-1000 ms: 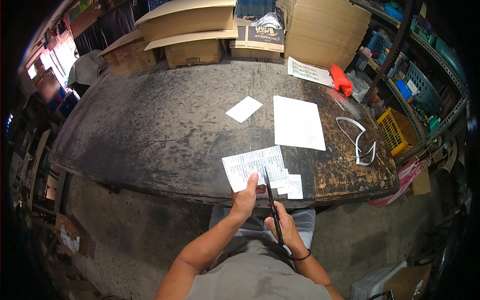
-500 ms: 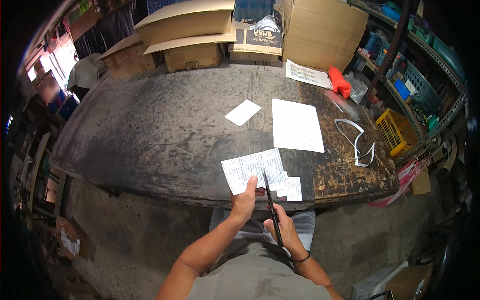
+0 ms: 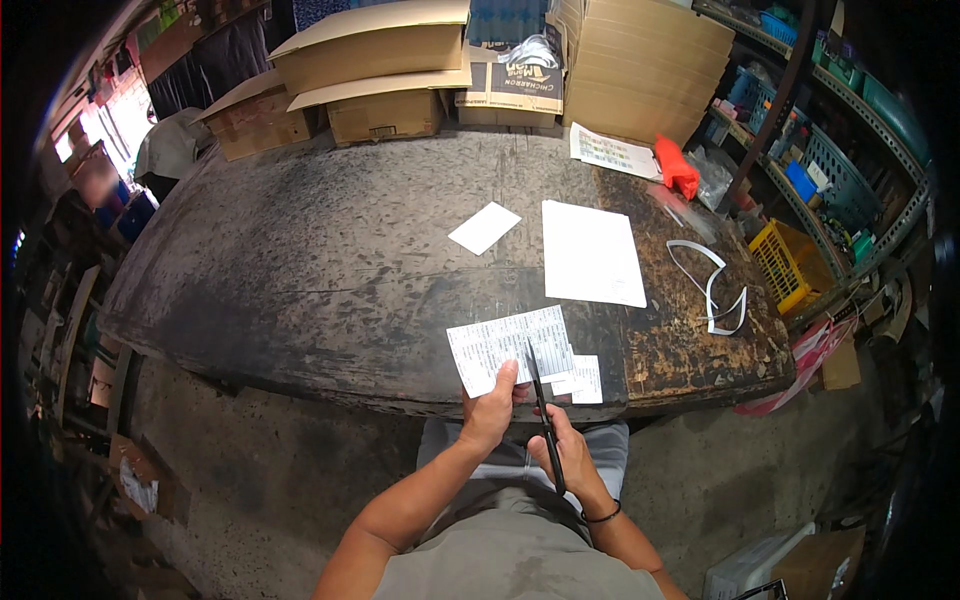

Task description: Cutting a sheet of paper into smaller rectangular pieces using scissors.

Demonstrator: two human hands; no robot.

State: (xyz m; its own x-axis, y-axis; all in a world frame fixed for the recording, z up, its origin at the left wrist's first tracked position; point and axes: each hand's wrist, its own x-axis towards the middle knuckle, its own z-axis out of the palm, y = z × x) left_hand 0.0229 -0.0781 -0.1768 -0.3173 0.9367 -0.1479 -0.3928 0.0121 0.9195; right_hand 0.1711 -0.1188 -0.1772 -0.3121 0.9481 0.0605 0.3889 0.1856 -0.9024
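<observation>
My left hand (image 3: 487,415) pinches the lower edge of a printed paper sheet (image 3: 485,345), thumb on top, just above the table's near edge. Black scissors (image 3: 547,430) are gripped in my right hand (image 3: 572,460), their blades pointing away from me and lying across the right part of the sheet. Whether the blades are apart is too fine to tell. Small printed paper slips (image 3: 587,382) lie at the table's near edge, partly covered by the held sheet. Beyond it rest a stack of white paper (image 3: 593,252) and a smaller blank white piece (image 3: 485,228).
The worn dark table (image 3: 300,260) spreads before me. Curled white paper strips (image 3: 712,290) lie on its right side. Cardboard boxes (image 3: 375,60) stand along the back, near a red plastic bag (image 3: 677,167). Shelves with baskets and a yellow crate (image 3: 785,265) flank the right.
The printed sheet and my left hand have shifted slightly down and to the right, toward the scissors. My right hand stays in nearly the same place.
</observation>
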